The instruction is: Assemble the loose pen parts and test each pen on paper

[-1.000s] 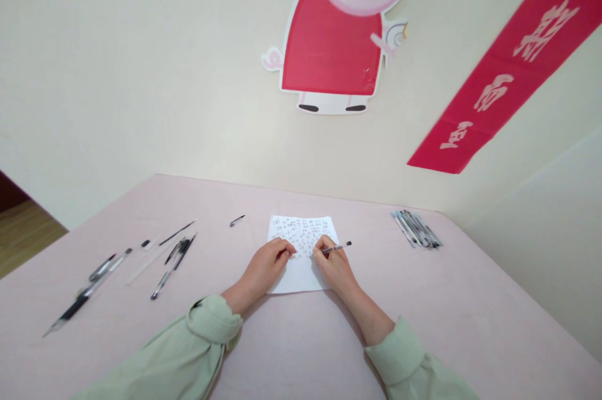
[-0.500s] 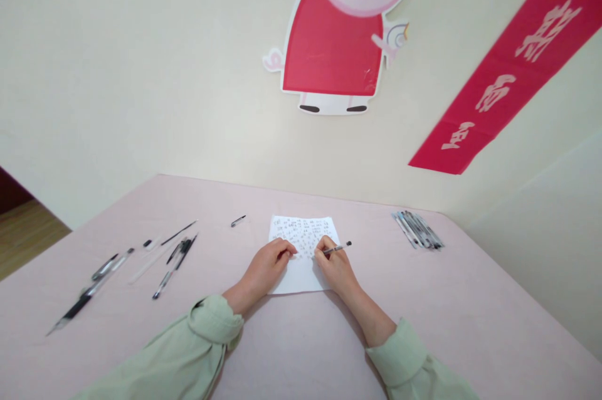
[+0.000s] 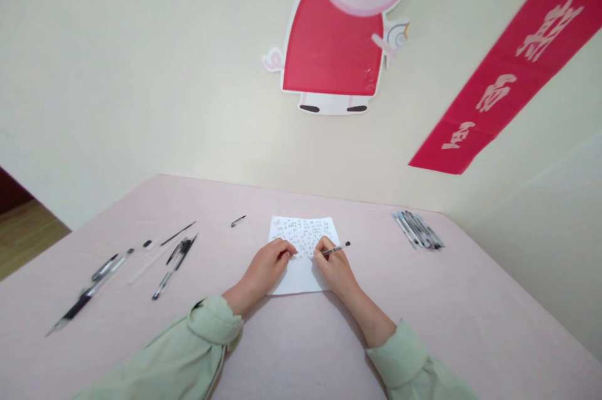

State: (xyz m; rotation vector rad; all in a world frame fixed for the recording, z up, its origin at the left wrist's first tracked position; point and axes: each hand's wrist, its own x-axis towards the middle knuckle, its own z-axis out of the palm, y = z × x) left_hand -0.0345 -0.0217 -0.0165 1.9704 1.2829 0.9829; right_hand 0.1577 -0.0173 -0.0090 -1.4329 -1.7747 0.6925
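A white sheet of paper [image 3: 298, 278] covered with rows of dark handwriting in its upper part lies on the pink-covered table. On its left side rests my left hand [image 3: 268, 265], fingers curled in and closed, with nothing seen in them. My right hand [image 3: 335, 267] is closed around a pen [image 3: 337, 249] at the sheet's right side. The pen slants, its black back end pointing up and to the right, while its tip is low over the writing; I cannot make out the exact contact point.
Loose pens and pen parts [image 3: 174, 267] lie scattered on the left of the table [image 3: 301, 350]. A small black cap with a clip [image 3: 238, 221] sits behind the paper. Several pens in a bunch [image 3: 417, 229] lie at the right. The wall stands behind the table.
The back end of the pen in my right hand has shifted very slightly to the left. My left hand and the paper have stayed in place.
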